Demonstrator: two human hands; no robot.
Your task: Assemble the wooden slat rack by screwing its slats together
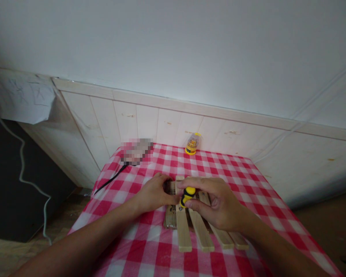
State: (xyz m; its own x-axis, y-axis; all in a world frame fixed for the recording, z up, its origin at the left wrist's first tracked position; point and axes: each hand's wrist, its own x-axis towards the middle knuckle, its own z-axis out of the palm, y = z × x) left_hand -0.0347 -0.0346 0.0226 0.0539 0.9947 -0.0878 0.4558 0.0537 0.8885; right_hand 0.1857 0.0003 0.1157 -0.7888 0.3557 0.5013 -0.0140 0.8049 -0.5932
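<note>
My right hand (219, 202) is closed around a short yellow and black screwdriver (190, 191), tilted over the leftmost light wooden slat (183, 232). The tool's lower end meets the slat, or sits just above it; I cannot tell which. My left hand (152, 194) grips that same slat from the left, thumb against its edge, other fingers bent behind. More slats (203, 234) fan out to the right, partly under my right hand. Beneath them lies a darker wooden piece (170, 220) with a shiny, film-like surface and dark print.
A clear and yellow plastic container (193, 144) stands at the table's back edge by the wall. Left of it lies a pixelated object (137, 151) with a black strap (111, 179). A red-and-white checked cloth (144, 246) covers the table. A white cable (34, 184) hangs at left.
</note>
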